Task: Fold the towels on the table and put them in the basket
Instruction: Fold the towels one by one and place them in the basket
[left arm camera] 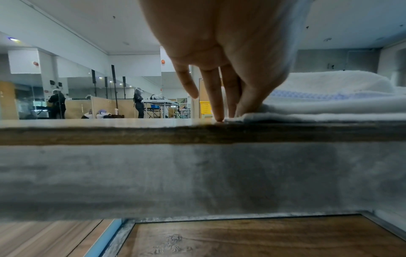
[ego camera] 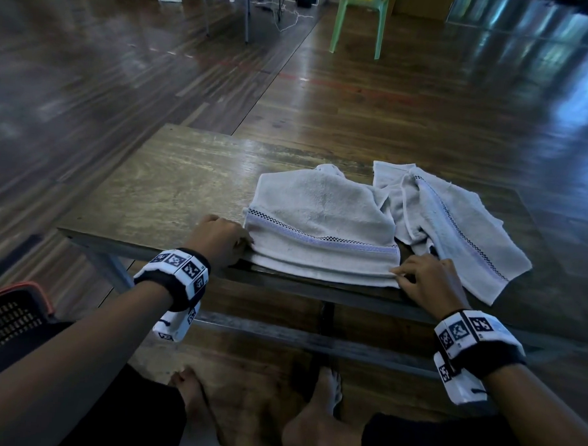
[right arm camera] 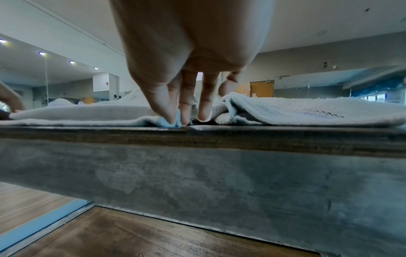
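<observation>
A pale grey towel (ego camera: 319, 220) with a blue checked band lies partly folded at the near edge of the wooden table (ego camera: 173, 184). My left hand (ego camera: 218, 236) pinches its near left corner (left arm camera: 248, 114) against the tabletop. My right hand (ego camera: 425, 279) pinches the near right corner (right arm camera: 173, 121) between thumb and fingers. A second towel (ego camera: 454, 223) lies crumpled and unfolded to the right, partly over the table's edge. A dark basket (ego camera: 9, 315) with an orange rim stands low at my left.
The left half of the table (left arm camera: 87, 121) is bare wood. A green plastic chair (ego camera: 358, 20) and table legs (ego camera: 246, 11) stand far back on the wooden floor. My bare feet (ego camera: 324, 419) are under the table's near edge.
</observation>
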The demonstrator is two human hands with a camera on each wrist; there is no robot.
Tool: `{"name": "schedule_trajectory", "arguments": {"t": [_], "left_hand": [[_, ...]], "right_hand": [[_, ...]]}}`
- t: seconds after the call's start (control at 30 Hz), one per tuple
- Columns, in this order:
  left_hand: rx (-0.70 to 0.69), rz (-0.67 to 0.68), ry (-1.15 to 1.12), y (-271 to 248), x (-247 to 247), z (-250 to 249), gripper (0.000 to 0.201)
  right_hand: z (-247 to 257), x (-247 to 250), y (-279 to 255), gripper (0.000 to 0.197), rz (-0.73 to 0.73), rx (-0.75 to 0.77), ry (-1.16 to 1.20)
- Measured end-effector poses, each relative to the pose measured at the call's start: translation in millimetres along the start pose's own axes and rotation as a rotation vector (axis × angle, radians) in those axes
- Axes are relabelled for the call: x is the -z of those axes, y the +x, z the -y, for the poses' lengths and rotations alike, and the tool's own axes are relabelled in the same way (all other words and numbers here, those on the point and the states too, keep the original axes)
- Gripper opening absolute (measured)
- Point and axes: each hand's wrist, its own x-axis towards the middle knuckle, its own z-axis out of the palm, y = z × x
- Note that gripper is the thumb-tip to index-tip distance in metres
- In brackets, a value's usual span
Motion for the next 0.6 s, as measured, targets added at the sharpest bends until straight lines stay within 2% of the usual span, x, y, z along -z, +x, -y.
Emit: {"name": "schedule_trajectory", "arguments": {"t": [0.1, 0.2, 0.27, 0.33, 0.4, 0.5, 0.6], "left_hand": [[-0.072, 0.057, 0.034, -8, -2, 6, 0.042], [-0.112, 0.062, 0.036, -19, -7, 11, 0.065], [-0.129, 0.059, 0.030, -24, -9, 12, 0.071], [-0.143, 0.032, 0.012, -28, -8, 11, 0.054], [-0.142, -0.011, -0.006, -32, -9, 11, 0.034], [-0.107, -0.057, -0.030, -39, -9, 8, 0.026], [-0.121, -0.079, -0.020, -44, -8, 3, 0.022]], "right_hand": [[-1, 5, -4, 0.020, 0.087, 0.033, -0.025], [0, 9, -11, 0.042, 0.204, 0.055, -0.048], [2, 9, -13, 0.054, 0.263, 0.084, -0.121], [5, 10, -16, 0.052, 0.270, 0.094, -0.172], [8, 10, -21, 0.043, 0.200, 0.107, -0.175], [13, 7, -32, 0.031, 0.035, 0.181, -0.176], [16, 5, -40, 0.024, -0.010, 0.189, -0.120]]}}
